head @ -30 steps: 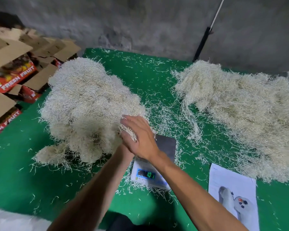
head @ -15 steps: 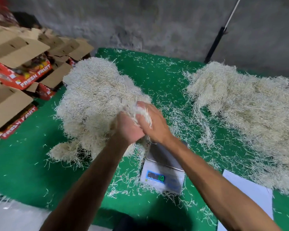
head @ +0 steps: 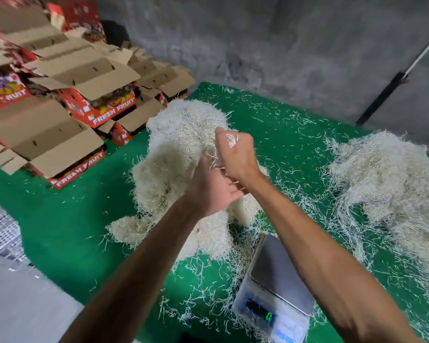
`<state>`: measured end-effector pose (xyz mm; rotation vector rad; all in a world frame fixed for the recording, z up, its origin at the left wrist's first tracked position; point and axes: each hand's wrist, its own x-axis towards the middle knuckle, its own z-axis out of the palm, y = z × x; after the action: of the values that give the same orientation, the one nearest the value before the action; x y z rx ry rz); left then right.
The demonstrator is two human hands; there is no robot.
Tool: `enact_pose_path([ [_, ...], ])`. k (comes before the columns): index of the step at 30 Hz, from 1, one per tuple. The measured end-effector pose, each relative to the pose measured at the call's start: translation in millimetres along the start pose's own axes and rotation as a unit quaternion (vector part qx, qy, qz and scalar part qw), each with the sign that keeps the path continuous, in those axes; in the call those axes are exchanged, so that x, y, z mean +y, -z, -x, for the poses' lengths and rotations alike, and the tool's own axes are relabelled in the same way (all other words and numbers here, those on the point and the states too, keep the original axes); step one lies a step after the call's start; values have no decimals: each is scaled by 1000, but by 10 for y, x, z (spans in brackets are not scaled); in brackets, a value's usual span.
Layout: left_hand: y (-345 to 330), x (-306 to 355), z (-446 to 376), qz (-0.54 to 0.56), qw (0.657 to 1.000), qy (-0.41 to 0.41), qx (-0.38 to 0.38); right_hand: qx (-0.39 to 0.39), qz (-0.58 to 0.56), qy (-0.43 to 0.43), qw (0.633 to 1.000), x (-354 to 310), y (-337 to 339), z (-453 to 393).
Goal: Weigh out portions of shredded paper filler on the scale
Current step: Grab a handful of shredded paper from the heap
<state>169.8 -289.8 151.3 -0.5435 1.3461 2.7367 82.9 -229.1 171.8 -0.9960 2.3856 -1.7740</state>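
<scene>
Both hands are working together above the near pile of shredded paper filler [head: 181,169]. Raised slightly higher, the right hand [head: 235,154] is curling into a fist around a clump of strands, some of which are poking out from the top of the fist and between the two hands. Just below and touching it, the left hand [head: 212,191] is gripping the same tuft from underneath, its fingers folded in against the filler. That near pile is lying directly behind and beneath the hands, spreading toward the left and down toward the camera on the green table cover [head: 60,219].

Close to the right forearm, the scale [head: 274,290] is sitting in front of the pile with its steel platform bare and a green digit glowing on its display. Loose strands are lying scattered around it. A second, wider heap of filler [head: 386,184] is resting well apart on the right side of the table. Stacked red fruit boxes [head: 94,107] with open cardboard flaps are standing at the left edge.
</scene>
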Motion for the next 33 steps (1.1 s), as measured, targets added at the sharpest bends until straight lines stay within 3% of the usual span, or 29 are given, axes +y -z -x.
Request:
enact_pose_path([
  [2, 209, 188, -87, 10, 997, -34, 68, 19, 86, 73, 993, -96, -70, -339],
  [4, 531, 330, -236, 12, 988, -59, 143, 52, 102, 136, 984, -215, -195, -690],
  [6, 813, 360, -339, 21, 982, -87, 167, 90, 107, 177, 974, -206, -410, -984],
  [8, 981, 348, -427, 57, 974, -85, 203, 99, 216, 182, 954, 70, -640, -1113],
  [10, 1083, 320, -506, 66, 972, -62, 216, -72, 400, 111, 907, 606, -896, -960],
  [12, 1169, 244, -602, 62, 975, -37, 211, -279, 493, 4, 824, 1171, -1098, -721],
  [14, 1256, 192, -683, 46, 975, -29, 216, -341, 497, -15, 798, 1513, -1193, -694],
  [18, 1212, 187, -715, 17, 972, -36, 230, -325, 466, 5, 823, 1406, -1106, -1016],
  [22, 948, 137, -655, -52, 976, -55, 205, -210, 338, 38, 917, 1094, -720, -912],
  [26, 407, -101, -687, -106, 972, -55, 200, -94, 188, 8, 978, 1059, 41, -218],
  [33, -704, -1131, -922, -41, 997, 61, 21, 1, 152, -168, 974, 1784, 1506, 1413],
])
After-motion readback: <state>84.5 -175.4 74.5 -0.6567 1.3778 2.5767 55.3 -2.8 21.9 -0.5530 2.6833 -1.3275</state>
